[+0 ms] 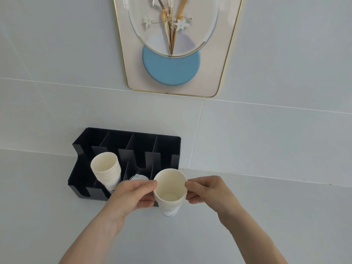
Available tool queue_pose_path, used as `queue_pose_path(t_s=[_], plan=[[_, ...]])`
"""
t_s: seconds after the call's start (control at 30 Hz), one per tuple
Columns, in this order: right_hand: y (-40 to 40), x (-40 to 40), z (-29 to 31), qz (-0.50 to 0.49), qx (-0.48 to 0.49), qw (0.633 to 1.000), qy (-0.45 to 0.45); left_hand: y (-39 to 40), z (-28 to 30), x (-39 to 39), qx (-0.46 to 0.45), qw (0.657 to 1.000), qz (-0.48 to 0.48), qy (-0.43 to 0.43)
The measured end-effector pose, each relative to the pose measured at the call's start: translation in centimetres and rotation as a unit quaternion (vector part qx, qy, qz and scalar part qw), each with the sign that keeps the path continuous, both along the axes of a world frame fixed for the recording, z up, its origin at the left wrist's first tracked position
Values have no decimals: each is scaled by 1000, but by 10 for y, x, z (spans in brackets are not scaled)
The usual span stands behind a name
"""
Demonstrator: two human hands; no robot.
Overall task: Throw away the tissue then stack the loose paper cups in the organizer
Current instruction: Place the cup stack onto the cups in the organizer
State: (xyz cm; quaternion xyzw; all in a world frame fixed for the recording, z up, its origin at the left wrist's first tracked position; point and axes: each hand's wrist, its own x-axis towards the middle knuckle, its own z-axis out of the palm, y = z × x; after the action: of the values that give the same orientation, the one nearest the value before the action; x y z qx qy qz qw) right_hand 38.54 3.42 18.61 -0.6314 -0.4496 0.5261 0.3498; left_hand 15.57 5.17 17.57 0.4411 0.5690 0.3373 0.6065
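Note:
A black organizer (167, 145) with several compartments stands against the wall on the white counter. A stack of white paper cups (106, 168) leans in its second compartment from the left. In front of the organizer's right end I hold a small nested stack of paper cups (170, 189), mouth toward me. My left hand (133, 195) pinches its left rim and my right hand (207, 191) pinches its right side. A white lid (138, 177) shows in the compartment behind my left hand. No tissue is in view.
A gold-rimmed wall decoration (171, 73) with a blue disc hangs above the organizer. The white counter (266, 216) stretches to the right and toward me. The tiled wall (266, 130) rises right behind the organizer.

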Motion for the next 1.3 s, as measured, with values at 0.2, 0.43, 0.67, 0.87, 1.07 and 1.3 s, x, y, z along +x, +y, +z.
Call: queue_pose_path(t_s=[0.2,0.43,0.67,0.87,1.07,1.3], plan=[[33,-49,34,0,30,999,14,33,34,-48,32,999,23,-5],[72,-111,63,6,50,998,24,71,63,-111,54,998,35,-13],[114,-171,79,-2,60,998,31,110,79,-166,61,996,62,-33],[142,-209,73,-13,50,998,35,141,74,-201,66,994,73,-40],[156,-226,46,-30,23,999,22,161,44,-218,28,997,57,-41],[163,-229,4,-55,-21,998,0,170,6,-218,-12,999,36,-38]])
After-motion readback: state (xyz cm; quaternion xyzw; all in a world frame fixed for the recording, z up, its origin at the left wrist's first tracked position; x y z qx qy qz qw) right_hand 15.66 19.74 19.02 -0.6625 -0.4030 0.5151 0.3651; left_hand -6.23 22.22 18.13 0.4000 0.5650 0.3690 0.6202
